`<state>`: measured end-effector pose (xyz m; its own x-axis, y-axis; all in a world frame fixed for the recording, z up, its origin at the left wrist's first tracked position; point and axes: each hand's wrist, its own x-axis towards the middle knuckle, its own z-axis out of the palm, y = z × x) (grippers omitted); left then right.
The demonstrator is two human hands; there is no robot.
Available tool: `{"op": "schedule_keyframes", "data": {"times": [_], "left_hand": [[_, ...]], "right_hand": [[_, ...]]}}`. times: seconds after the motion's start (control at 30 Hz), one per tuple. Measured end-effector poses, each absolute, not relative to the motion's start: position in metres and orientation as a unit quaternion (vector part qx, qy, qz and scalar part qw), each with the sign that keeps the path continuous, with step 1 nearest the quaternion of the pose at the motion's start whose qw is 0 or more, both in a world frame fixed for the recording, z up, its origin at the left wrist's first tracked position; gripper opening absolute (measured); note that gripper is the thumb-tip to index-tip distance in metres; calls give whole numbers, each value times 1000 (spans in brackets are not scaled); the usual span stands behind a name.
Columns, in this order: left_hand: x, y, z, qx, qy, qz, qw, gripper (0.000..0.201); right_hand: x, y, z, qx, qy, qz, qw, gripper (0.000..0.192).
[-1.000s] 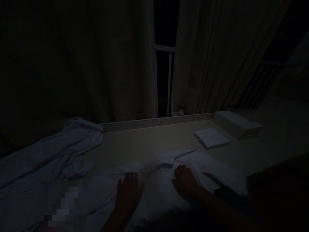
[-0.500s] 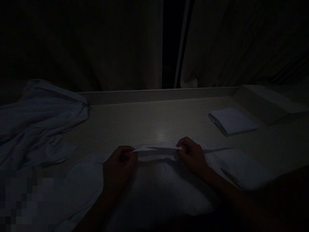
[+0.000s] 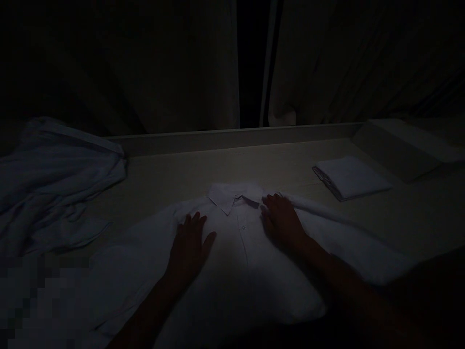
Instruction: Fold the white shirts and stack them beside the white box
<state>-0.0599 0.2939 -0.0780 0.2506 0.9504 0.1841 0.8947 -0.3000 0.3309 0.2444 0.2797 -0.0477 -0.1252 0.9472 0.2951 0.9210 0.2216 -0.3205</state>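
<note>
At the far left a crumpled pale blue cloth [image 3: 54, 179] lies heaped on the light wood-grain tabletop [image 3: 225, 167]. My left hand [image 3: 189, 245] rests open, fingers spread, palm down on the white collared button-front shirt [image 3: 240, 261], on its chest left of the button line. The shirt lies face up directly under both my hands, its long axis running from the collar at the far end toward me, sleeves spread sideways. My right hand [image 3: 281, 220] lies open and flat just beside the collar, the nearer of the two. Well apart to the right sits a small folded white cloth [image 3: 350, 177].
</note>
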Motion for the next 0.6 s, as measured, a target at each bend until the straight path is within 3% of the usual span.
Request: {"op": "schedule_keyframes", "data": {"times": [0.17,0.27,0.4,0.5,0.6], "left_hand": [[-60,281,-74,785,617,49,-7,64],[-62,265,-61,780,625,-2,1,65],[-71,256,-40,798,601,-43,29,56],[-80,269,-34,812,584,5,27,52],[-88,288,-43,790,606,94,-8,64]], "right_hand": [[245,276,-49,-646,-751,37,131,47],[245,271,-39,-612,-778,65,129,35],[252,275,-28,-637,-752,54,161,35],[254,285,-30,-672,-714,-3,196,34],[252,293,-36,-690,-702,30,171,34]]}}
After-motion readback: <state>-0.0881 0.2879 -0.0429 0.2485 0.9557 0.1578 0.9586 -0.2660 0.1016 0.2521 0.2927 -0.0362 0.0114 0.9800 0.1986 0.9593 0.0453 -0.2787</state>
